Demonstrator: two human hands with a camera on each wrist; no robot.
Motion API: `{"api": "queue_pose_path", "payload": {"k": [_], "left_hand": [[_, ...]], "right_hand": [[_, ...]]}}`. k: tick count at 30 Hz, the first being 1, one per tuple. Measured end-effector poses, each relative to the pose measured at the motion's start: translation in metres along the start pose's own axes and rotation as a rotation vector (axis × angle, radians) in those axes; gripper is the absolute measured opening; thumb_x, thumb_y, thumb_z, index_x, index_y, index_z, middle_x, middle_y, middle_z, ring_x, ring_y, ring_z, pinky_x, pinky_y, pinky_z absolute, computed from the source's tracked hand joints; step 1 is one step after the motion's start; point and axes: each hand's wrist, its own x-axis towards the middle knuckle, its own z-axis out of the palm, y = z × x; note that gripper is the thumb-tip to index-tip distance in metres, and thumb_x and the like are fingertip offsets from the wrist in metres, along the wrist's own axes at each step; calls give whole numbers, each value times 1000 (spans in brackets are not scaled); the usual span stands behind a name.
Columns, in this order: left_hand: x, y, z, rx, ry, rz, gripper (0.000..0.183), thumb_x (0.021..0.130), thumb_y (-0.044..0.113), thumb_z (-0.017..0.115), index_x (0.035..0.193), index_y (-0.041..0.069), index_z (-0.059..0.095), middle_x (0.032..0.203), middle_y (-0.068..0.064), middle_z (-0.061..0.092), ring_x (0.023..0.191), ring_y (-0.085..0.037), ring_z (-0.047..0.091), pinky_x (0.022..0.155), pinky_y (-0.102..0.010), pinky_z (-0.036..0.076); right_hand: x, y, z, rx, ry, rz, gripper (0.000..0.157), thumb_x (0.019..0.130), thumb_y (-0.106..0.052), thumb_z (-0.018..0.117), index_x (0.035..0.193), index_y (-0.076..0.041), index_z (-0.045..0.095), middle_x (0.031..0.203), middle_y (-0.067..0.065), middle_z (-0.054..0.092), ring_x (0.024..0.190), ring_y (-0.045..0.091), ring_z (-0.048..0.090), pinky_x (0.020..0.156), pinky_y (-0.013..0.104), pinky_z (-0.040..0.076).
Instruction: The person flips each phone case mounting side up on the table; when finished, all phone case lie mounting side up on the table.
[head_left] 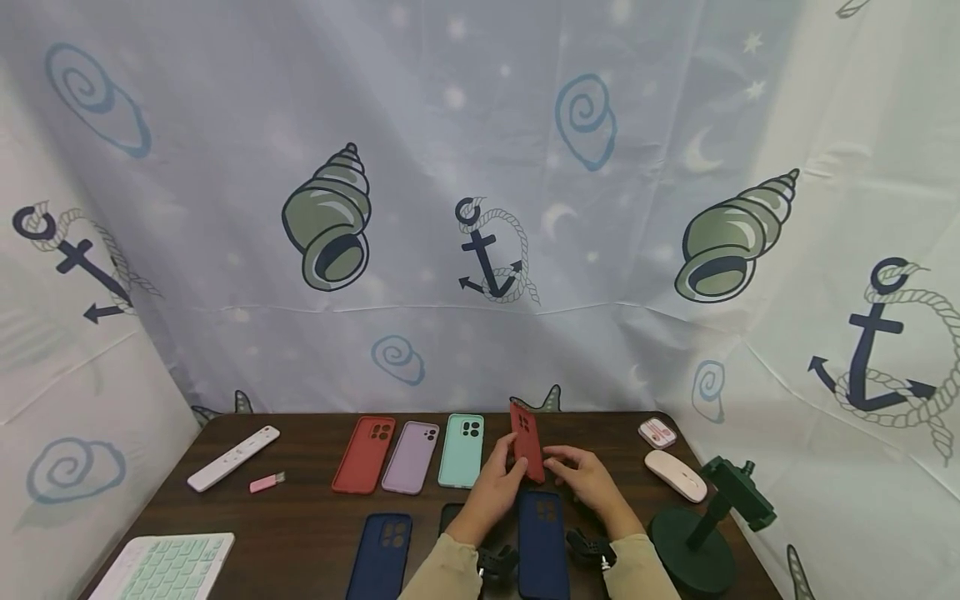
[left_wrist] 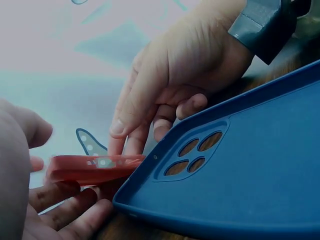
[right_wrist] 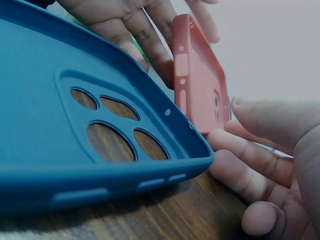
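A red phone case point(head_left: 527, 442) stands tilted up between the two hands, its hollow inside showing in the right wrist view. My left hand point(head_left: 491, 492) holds it along its left edge, with fingers point(left_wrist: 65, 197) beneath it in the left wrist view. My right hand point(head_left: 592, 483) is at the opposite edge, its fingers point(right_wrist: 235, 150) loosely bent with tips right at the case and the thumb beside it. Between the forearms, a dark blue phone case point(head_left: 542, 554) lies close in front; its raised rim and camera holes fill much of both wrist views.
Red point(head_left: 363, 454), lilac point(head_left: 410, 458) and mint point(head_left: 461, 450) phone cases lie behind, with another dark blue case point(head_left: 379, 554) nearer. At left are a white remote point(head_left: 233, 458), pink USB stick point(head_left: 267, 482) and keyboard point(head_left: 168, 567); at right, a mouse point(head_left: 676, 476) and green stand point(head_left: 693, 542).
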Motion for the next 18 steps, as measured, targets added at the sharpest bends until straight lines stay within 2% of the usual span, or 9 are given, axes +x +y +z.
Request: {"api": "queue_pose_path", "payload": {"k": [4, 7, 12, 15, 18], "left_hand": [[0, -2, 1, -28, -7, -21, 71, 104, 41, 55, 160, 11, 24, 152, -16, 49, 137, -30, 53, 106, -50, 47], [-1, -3, 2, -5, -3, -20, 73, 103, 30, 59, 160, 7, 21, 151, -17, 49, 135, -29, 55, 102, -46, 50], [-2, -4, 7, 189, 15, -10, 72, 101, 14, 63, 159, 4, 21, 146, -13, 54, 124, -24, 60, 93, -41, 53], [-2, -3, 9, 314, 35, 12, 68, 99, 15, 65, 155, 1, 29, 142, -15, 52, 123, -27, 56, 94, -43, 50], [-3, -2, 10, 403, 46, 31, 64, 98, 23, 68, 149, -2, 38, 140, -19, 44, 127, -32, 44, 99, -48, 46]], "right_hand": [[0, -1, 0, -10, -10, 20, 36, 99, -36, 65, 131, -20, 68, 100, 7, 72, 79, 21, 64, 48, 37, 49], [0, -2, 0, -29, -12, 33, 35, 99, -37, 65, 130, -22, 69, 95, 6, 71, 79, 22, 63, 48, 38, 50], [-3, -3, 1, -46, 1, 60, 34, 99, -38, 65, 130, -24, 69, 95, 6, 70, 79, 20, 63, 48, 37, 49], [-3, -3, 2, -24, 15, 79, 35, 99, -37, 66, 130, -22, 69, 96, 6, 70, 77, 20, 63, 47, 36, 48], [-1, -4, 1, -4, 36, 74, 33, 99, -34, 66, 129, -19, 69, 99, 6, 71, 74, 20, 64, 45, 37, 48]]}}
